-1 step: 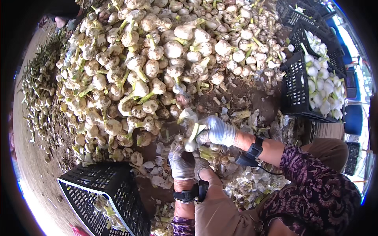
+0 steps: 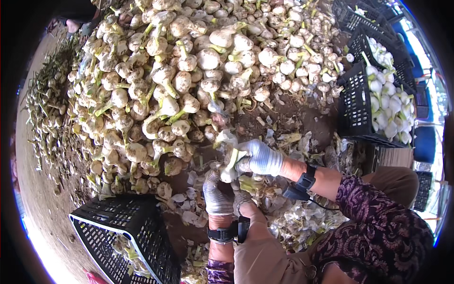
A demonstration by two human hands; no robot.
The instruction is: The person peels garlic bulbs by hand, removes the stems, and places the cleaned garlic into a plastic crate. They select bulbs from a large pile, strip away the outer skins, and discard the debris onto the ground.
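Between my two gloved hands is a garlic bulb, white and smooth, its pale green stem slanting up. My right hand, in a white and grey striped glove, is closed around the stem and upper part. From below, my left hand in a similar glove has its curled fingers against the bulb's lower left side; its fingertips are partly hidden. A scrap of papery skin lies just above the stem. Beyond my hands rises a big heap of soil-stained garlic bulbs with cut stems.
At lower left a black plastic crate stands tilted, with peelings visible through it. To the right, a black crate holds clean white garlic, with more crates behind. Peeled skins litter the ground by my legs. More stemmed garlic lies far left.
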